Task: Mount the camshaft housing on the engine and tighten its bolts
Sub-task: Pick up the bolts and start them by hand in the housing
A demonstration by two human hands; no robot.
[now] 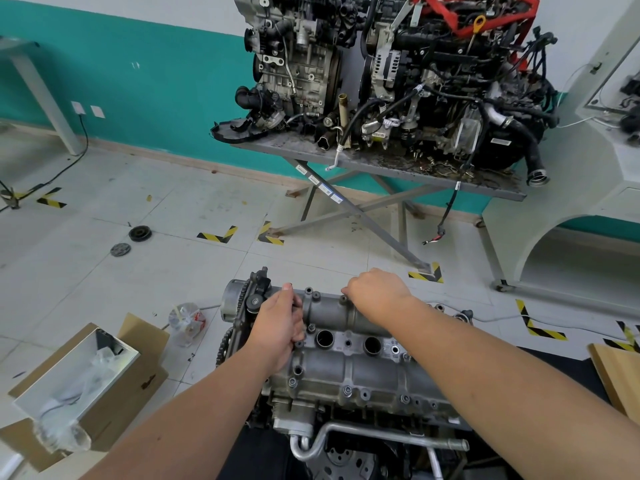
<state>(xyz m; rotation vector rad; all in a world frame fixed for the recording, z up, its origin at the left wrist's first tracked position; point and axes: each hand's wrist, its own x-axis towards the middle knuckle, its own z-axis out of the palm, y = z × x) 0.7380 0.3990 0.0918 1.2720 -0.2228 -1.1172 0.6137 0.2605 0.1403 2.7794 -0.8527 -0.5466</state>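
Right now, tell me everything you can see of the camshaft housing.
The camshaft housing is a long cast part of dull grey metal, lying flat on top of the engine. Two rounded ridges run its length, with two dark round wells between them. Bolt bosses line its edges, and several hold bolts. A toothed wheel sits at its left end. The left hand rests on that end, fingers curled over the far ridge; the right hand pinches at a bolt on the far edge.

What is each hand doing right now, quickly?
Left hand: fingers curled round the end of the camshaft housing.
Right hand: fingers curled down at the housing's far edge; whether they pinch anything cannot be told.
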